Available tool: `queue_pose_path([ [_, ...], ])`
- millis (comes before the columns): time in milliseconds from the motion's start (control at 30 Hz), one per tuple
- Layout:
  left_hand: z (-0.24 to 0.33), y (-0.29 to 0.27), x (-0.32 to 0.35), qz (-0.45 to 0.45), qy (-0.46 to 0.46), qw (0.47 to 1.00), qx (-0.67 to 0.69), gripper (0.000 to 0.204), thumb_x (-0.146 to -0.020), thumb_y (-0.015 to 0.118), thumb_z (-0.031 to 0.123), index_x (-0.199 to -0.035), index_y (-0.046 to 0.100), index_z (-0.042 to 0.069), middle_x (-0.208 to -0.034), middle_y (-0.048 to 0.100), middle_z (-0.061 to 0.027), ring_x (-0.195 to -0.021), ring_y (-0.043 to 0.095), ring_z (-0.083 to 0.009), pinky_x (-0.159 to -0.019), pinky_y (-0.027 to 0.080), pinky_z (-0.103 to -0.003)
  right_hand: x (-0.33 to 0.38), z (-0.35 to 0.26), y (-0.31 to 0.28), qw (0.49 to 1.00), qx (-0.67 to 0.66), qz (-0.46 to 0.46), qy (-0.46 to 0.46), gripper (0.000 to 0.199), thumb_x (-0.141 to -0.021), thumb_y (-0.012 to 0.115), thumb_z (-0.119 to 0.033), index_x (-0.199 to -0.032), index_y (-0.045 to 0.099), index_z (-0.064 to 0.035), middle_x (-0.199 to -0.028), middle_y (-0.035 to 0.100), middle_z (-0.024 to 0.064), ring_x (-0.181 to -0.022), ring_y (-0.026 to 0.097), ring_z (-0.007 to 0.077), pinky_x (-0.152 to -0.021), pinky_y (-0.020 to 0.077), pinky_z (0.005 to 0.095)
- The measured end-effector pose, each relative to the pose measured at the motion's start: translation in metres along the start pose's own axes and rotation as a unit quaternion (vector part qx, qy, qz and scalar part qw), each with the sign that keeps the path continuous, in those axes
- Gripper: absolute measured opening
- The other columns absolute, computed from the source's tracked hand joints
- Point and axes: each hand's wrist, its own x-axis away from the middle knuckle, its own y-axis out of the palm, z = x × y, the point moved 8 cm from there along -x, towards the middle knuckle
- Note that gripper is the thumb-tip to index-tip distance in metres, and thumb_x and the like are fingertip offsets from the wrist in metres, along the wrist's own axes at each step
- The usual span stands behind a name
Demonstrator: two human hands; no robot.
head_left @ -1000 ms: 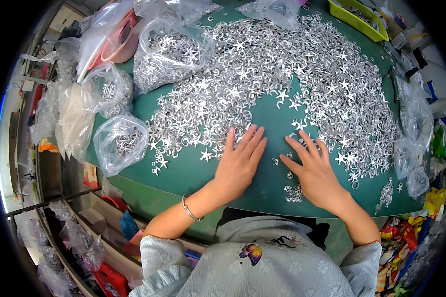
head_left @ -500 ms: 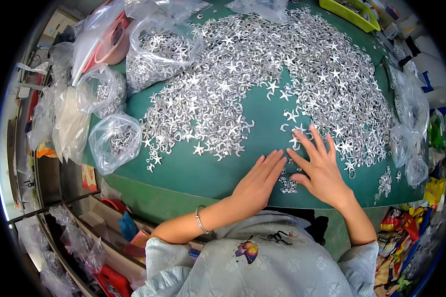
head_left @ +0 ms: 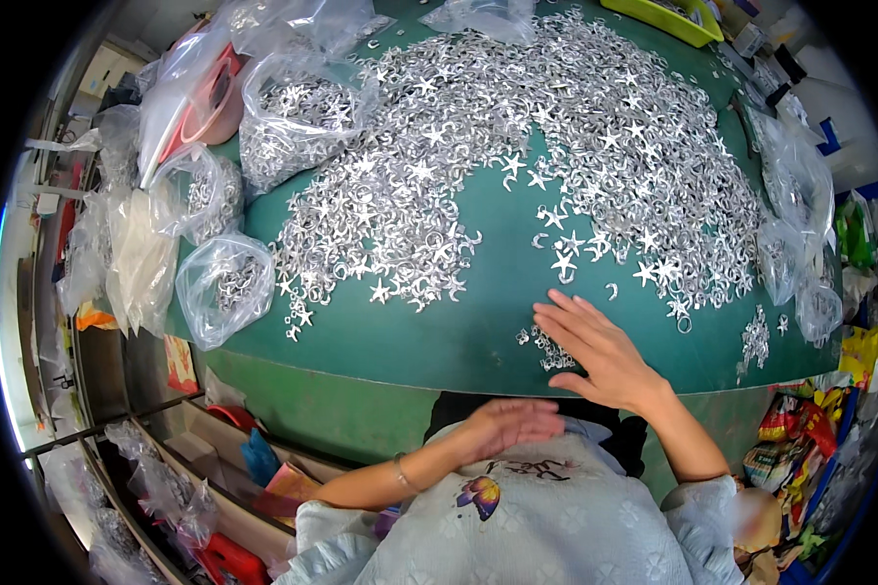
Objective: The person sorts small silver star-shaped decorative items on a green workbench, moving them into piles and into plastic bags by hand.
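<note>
My right hand (head_left: 598, 353) rests over the green tabletop near its front edge, fingers stretched out and thumb apart. Beside and partly under its fingers lies a small cluster of tiny silver metal pieces (head_left: 554, 357). My left hand (head_left: 509, 427) is in front of the table edge, close to my shirt; its fingers extend to the right, slightly blurred, with nothing seen in them. Beyond the right hand spreads a large heap of silver charms (head_left: 644, 156), many star-shaped, others curved. A few loose star charms (head_left: 563, 263) lie just past the fingertips.
Clear plastic bags of silver pieces (head_left: 298, 127) stand at the left, with a pink basin (head_left: 213, 105) behind. A yellow-green tray (head_left: 668, 21) sits at the far right. More plastic bags (head_left: 790, 195) line the right edge, near another small cluster of pieces (head_left: 755, 339).
My left hand has drawn back off the tabletop toward my body. My right hand has moved nearer to me, beside the small cluster, away from the large heap. The view has shifted slightly.
</note>
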Motion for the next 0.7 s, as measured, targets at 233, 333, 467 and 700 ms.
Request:
queue_pose_path([
  [233, 0.011, 0.013, -0.03, -0.201, 0.066, 0.941, 0.263, 0.062, -0.099, 0.028, 0.046, -0.142, 0.035, 0.002, -0.145, 0.037, -0.025, -0.135, 0.036, -0.0372, -0.113, 0.026, -0.052, -0.001, -0.013, 0.028, 0.995, 0.048, -0.042, -0.074, 0.065, -0.077, 0.069, -0.029, -0.133, 0.048, -0.0036, -0.147, 0.038, 0.0122, -0.14, 0.029, 0.0327, -0.113, 0.0264, 0.0493],
  [333, 0.003, 0.004, -0.029, -0.214, 0.05, 0.863, 0.454, 0.06, -0.098, 0.023, 0.048, -0.144, 0.036, 0.012, -0.147, 0.035, -0.0203, -0.137, 0.034, -0.0368, -0.112, 0.025, -0.056, 0.019, -0.024, 0.045, 0.995, 0.028, -0.044, -0.081, 0.063, -0.077, 0.069, -0.027, -0.131, 0.05, -0.002, -0.145, 0.041, 0.0122, -0.139, 0.031, 0.0328, -0.113, 0.0265, 0.0492],
  [467, -0.006, -0.01, -0.029, -0.197, 0.052, 0.865, 0.459, 0.054, -0.1, 0.025, 0.04, -0.142, 0.037, 0.008, -0.147, 0.037, -0.0189, -0.136, 0.034, -0.0371, -0.11, 0.029, -0.055, 0.045, -0.038, 0.06, 0.995, -0.018, -0.042, -0.089, 0.063, -0.08, 0.069, -0.027, -0.133, 0.047, -0.002, -0.144, 0.043, 0.0128, -0.138, 0.034, 0.0311, -0.113, 0.0288, 0.0475],
  [700, -0.002, 0.013, -0.046, -0.089, -0.014, 0.939, 0.331, 0.052, -0.099, 0.037, 0.025, -0.135, 0.034, -0.013, -0.144, 0.034, -0.0301, -0.132, 0.039, -0.0412, -0.109, 0.036, -0.05, 0.076, -0.002, -0.043, 0.916, 0.153, 0.369, 0.028, 0.013, -0.073, 0.071, -0.005, -0.085, 0.066, -0.0035, -0.086, 0.063, 0.0065, -0.082, 0.057, 0.0276, -0.073, 0.0425, 0.0391],
])
